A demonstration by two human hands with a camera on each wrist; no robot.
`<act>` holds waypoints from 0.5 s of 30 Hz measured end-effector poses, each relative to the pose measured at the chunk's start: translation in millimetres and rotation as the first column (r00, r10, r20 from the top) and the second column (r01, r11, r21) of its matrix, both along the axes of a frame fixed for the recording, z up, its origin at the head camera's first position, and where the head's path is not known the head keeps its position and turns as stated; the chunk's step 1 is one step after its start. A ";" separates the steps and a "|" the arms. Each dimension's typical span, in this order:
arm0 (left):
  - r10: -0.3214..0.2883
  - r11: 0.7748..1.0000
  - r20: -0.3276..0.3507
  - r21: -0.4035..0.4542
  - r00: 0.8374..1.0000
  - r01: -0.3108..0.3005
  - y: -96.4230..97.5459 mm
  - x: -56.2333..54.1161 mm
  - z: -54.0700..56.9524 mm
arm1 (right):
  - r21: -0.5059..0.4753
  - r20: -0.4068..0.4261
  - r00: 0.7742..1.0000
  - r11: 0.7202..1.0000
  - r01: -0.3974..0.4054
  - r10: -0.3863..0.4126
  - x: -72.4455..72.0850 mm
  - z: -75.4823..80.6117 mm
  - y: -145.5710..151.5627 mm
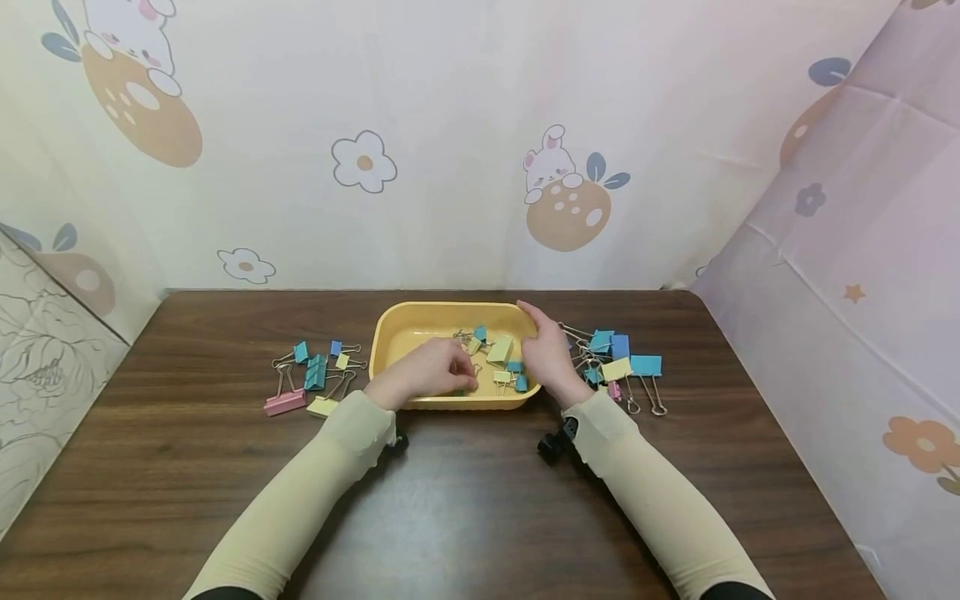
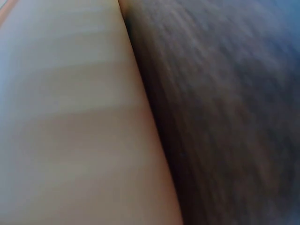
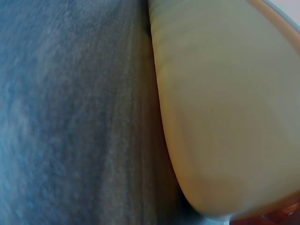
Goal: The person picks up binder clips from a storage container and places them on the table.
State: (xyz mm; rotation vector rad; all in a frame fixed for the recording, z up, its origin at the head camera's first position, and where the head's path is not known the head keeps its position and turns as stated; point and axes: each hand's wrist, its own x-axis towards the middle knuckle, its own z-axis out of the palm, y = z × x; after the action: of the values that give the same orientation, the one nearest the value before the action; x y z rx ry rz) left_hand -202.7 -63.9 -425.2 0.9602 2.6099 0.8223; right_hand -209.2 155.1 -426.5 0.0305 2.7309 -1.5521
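A yellow plastic tray [image 1: 420, 313] sits near the back of the table, with several binder clips in its right half. My left hand [image 1: 435, 369] reaches over its front rim, fingers bent down and fingertips together at a small binder clip [image 1: 460, 392], mostly hidden under them. Just right of those fingers lie a pale yellow binder clip [image 1: 500, 351] and a smaller yellow one [image 1: 502, 377]. At the tray's right end, my right hand [image 1: 549, 352] holds the rim, one finger stretched toward the back corner. Both wrist views show only sleeve and blurred tabletop.
Left of the tray, loose binder clips include a pink one [image 1: 285, 402] and a teal one [image 1: 316, 372]. More clips lie heaped right of it, among them a blue one [image 1: 646, 365]. A patterned curtain [image 1: 450, 208] hangs behind the wooden table [image 1: 465, 500].
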 end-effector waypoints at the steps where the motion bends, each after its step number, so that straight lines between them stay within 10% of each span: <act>1: 0.010 1.000 0.001 -0.003 1.000 -0.010 -0.2 0.2 0.2 | -0.001 -0.001 1.000 1.000 -0.002 0.002 0.0 0.1 0.0; 15: 0.024 1.000 -0.025 0.011 0.999 -0.024 -2.2 0.3 -1.9 | 0.000 -0.011 1.000 1.000 0.003 -0.003 0.7 0.9 -0.3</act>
State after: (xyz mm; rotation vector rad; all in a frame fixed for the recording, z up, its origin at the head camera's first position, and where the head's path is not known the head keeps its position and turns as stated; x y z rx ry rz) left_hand -202.4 -66.2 -427.1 0.9495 2.6459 0.8368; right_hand -208.5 154.8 -425.6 0.0268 2.7407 -1.5569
